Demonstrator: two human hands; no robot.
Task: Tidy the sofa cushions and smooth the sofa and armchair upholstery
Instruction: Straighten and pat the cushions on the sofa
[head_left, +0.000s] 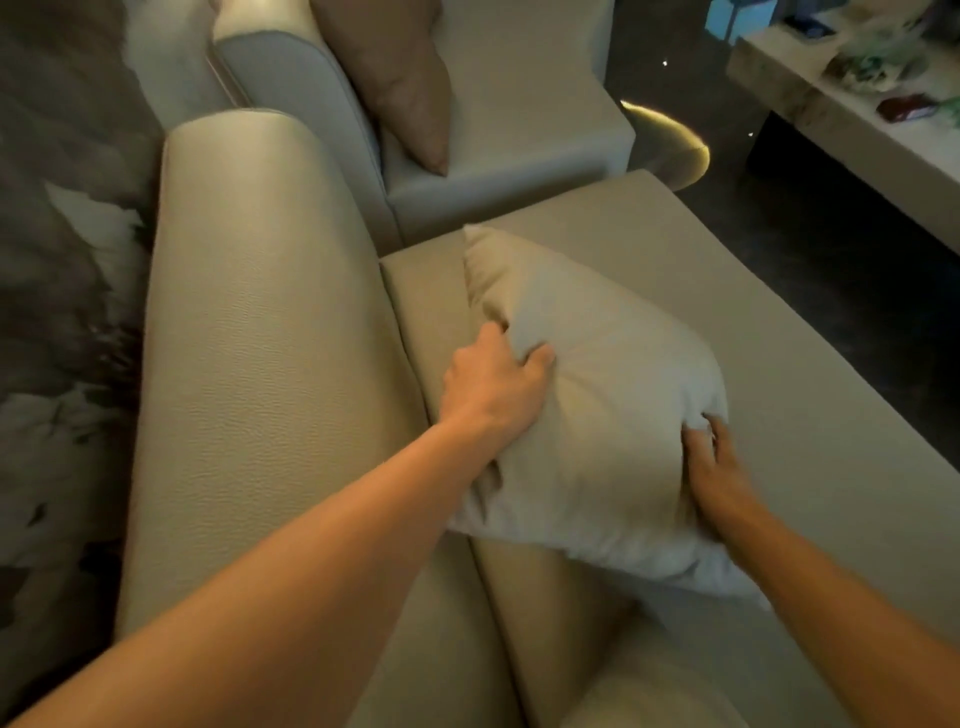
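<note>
On the sofa (260, 364) seat, the beige cushion (597, 415) stands tilted off its backrest. My left hand (493, 384) and right hand (719, 478) both pinch its cover; gripping only loose fabric, it could sag or slip floorward.

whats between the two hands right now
The pale cushion spans the whole gap: the left hand grips its left edge, the right hand its right edge. The head view shows nothing else between them.
</note>
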